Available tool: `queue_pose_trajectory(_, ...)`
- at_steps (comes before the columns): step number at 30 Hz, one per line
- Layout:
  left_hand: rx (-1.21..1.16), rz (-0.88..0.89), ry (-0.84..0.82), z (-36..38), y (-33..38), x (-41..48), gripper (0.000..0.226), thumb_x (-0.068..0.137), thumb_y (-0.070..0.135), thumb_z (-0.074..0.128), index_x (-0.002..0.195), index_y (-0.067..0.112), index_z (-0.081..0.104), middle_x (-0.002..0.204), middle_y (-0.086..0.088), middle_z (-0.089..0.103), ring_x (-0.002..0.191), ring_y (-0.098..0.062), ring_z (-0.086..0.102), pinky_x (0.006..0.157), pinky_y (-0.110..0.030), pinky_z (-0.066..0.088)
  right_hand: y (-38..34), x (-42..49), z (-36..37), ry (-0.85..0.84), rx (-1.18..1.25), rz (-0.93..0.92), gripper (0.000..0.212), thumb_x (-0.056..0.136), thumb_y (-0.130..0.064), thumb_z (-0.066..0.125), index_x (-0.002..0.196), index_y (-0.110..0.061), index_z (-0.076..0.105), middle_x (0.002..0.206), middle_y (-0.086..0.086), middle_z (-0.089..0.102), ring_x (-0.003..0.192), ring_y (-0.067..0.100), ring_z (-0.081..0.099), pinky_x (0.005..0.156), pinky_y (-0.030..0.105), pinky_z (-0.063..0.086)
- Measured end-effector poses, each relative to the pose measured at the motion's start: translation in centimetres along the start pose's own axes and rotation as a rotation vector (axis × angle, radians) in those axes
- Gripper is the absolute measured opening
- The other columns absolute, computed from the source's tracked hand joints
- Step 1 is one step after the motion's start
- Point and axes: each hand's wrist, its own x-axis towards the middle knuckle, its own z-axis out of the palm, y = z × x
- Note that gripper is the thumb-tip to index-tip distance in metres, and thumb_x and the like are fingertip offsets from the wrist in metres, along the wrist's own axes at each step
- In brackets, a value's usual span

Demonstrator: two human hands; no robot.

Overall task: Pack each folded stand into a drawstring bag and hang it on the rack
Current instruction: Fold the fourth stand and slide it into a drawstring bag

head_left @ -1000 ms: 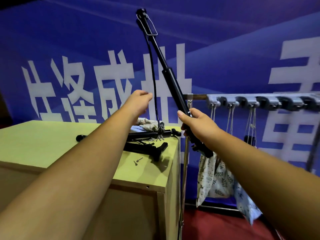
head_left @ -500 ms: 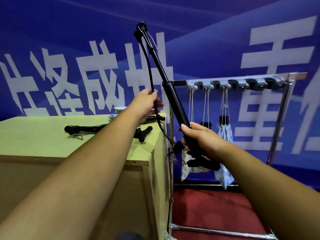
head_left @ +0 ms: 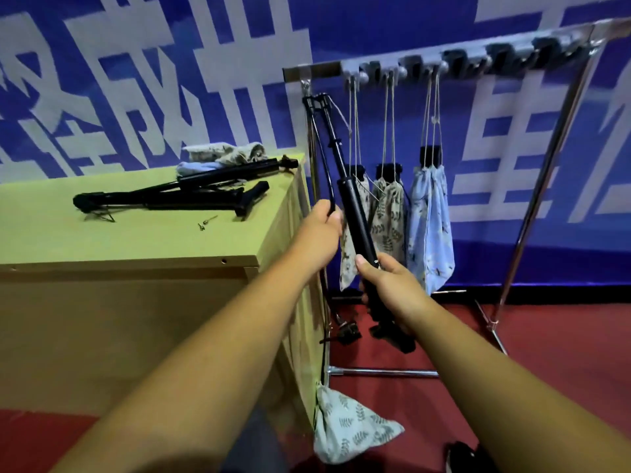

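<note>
three bags (head_left: 389,213) hang on the rack (head_left: 512,52). right grip (head_left: 386,281) clenches an unbagged stand (head_left: 355,213) off the counter (head_left: 136,247) right edge; left grip (head_left: 324,227) pinches its cord (head_left: 326,172); more stands (head_left: 164,196) wait at its far-right corner.

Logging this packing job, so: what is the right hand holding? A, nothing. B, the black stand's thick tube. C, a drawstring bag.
B: the right hand is curled round the thick tube of the black stand, while the left hand pinches its thin cable.
</note>
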Motion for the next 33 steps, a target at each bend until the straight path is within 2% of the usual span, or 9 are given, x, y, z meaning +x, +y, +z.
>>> queue_pose_trajectory(7, -0.056, -0.070, -0.109, 4.3, -5.4, -2.2, 0.020, 0.113, 0.019, 0.043, 0.104, 0.001, 0.048, 0.074, -0.002, 0.054, 0.051, -0.010, 0.042, 0.051, -0.029, 0.036, 3.9, 1.4, -1.9, 0.088, -0.041, -0.008, 0.023, 0.100, -0.043, 0.073, 0.105, -0.022, 0.069, 0.067, -0.002, 0.063, 0.055, 0.015, 0.057, 0.054, 0.026, 0.041)
queue_pose_trajectory(11, -0.051, -0.076, -0.125, 5.4, -8.3, -3.1, 0.017, 0.111, 0.020, 0.046, 0.096, 0.015, 0.052, 0.069, 0.003, 0.055, 0.054, -0.010, 0.045, 0.058, -0.033, 0.039, 4.4, 2.5, -1.7, 0.052, -0.111, -0.044, 0.016, 0.099, -0.041, 0.074, 0.108, -0.028, 0.075, 0.076, -0.003, 0.072, 0.065, 0.015, 0.062, 0.053, 0.023, 0.044)
queue_pose_trajectory(14, -0.058, -0.056, -0.145, 5.6, -9.4, -3.9, 0.017, 0.113, 0.021, 0.046, 0.101, 0.012, 0.053, 0.069, 0.002, 0.054, 0.056, -0.013, 0.046, 0.058, -0.032, 0.042, 4.7, 3.4, -1.8, 0.057, -0.081, -0.018, 0.024, 0.098, -0.044, 0.074, 0.103, -0.021, 0.072, 0.076, 0.007, 0.068, 0.066, 0.021, 0.061, 0.055, 0.029, 0.042)
queue_pose_trajectory(17, -0.045, -0.049, -0.183, 6.1, -10.5, -4.7, 0.020, 0.113, 0.020, 0.045, 0.093, 0.022, 0.051, 0.069, 0.002, 0.054, 0.053, -0.010, 0.047, 0.055, -0.026, 0.044, 4.9, 4.1, -1.8, 0.061, -0.067, -0.004, 0.030, 0.099, -0.044, 0.074, 0.103, -0.014, 0.069, 0.081, 0.018, 0.069, 0.064, 0.021, 0.061, 0.056, 0.031, 0.044)
queue_pose_trajectory(19, -0.026, -0.070, -0.237, 6.6, -11.1, -4.9, 0.021, 0.112, 0.018, 0.045, 0.092, 0.022, 0.048, 0.072, -0.001, 0.055, 0.056, -0.010, 0.049, 0.057, -0.028, 0.045, 5.2, 4.5, -1.6, 0.055, -0.049, -0.014, 0.029, 0.100, -0.040, 0.074, 0.102, -0.012, 0.067, 0.077, 0.013, 0.067, 0.058, 0.019, 0.058, 0.050, 0.025, 0.042)
queue_pose_trajectory(23, 0.007, -0.061, -0.298, 7.3, -11.1, -4.7, 0.012, 0.112, 0.018, 0.047, 0.104, 0.009, 0.050, 0.076, -0.005, 0.057, 0.060, -0.013, 0.052, 0.060, -0.032, 0.050, 5.4, 5.7, -1.6, 0.122, 0.053, 0.013, 0.027, 0.095, -0.050, 0.077, 0.102, -0.029, 0.063, 0.087, -0.001, 0.070, 0.071, 0.017, 0.068, 0.065, 0.033, 0.052)
queue_pose_trajectory(28, 0.012, -0.061, -0.343, 7.7, -10.8, -4.7, 0.014, 0.112, 0.016, 0.047, 0.107, 0.003, 0.050, 0.074, -0.005, 0.060, 0.056, -0.010, 0.056, 0.061, -0.026, 0.050, 5.2, 6.6, -2.1, 0.151, 0.085, 0.012, 0.055, 0.087, -0.056, 0.082, 0.126, -0.020, 0.066, 0.098, 0.007, 0.074, 0.070, 0.020, 0.069, 0.062, 0.031, 0.052)
queue_pose_trajectory(31, -0.016, -0.063, -0.355, 7.5, -10.9, -4.6, 0.016, 0.113, 0.016, 0.046, 0.098, 0.015, 0.052, 0.073, -0.003, 0.061, 0.057, -0.013, 0.059, 0.064, -0.032, 0.052, 4.8, 6.2, -2.2, 0.116, 0.122, 0.012, 0.042, 0.097, -0.043, 0.077, 0.120, -0.010, 0.065, 0.088, 0.015, 0.066, 0.060, 0.025, 0.063, 0.048, 0.027, 0.049)
queue_pose_trajectory(33, -0.040, -0.071, -0.367, 7.2, -10.6, -4.7, 0.017, 0.113, 0.017, 0.046, 0.098, 0.019, 0.053, 0.076, -0.004, 0.064, 0.059, -0.013, 0.063, 0.059, -0.025, 0.050, 4.5, 5.9, -2.2, 0.106, 0.130, 0.025, 0.041, 0.100, -0.039, 0.075, 0.115, -0.003, 0.061, 0.086, 0.018, 0.062, 0.061, 0.026, 0.059, 0.046, 0.026, 0.048)
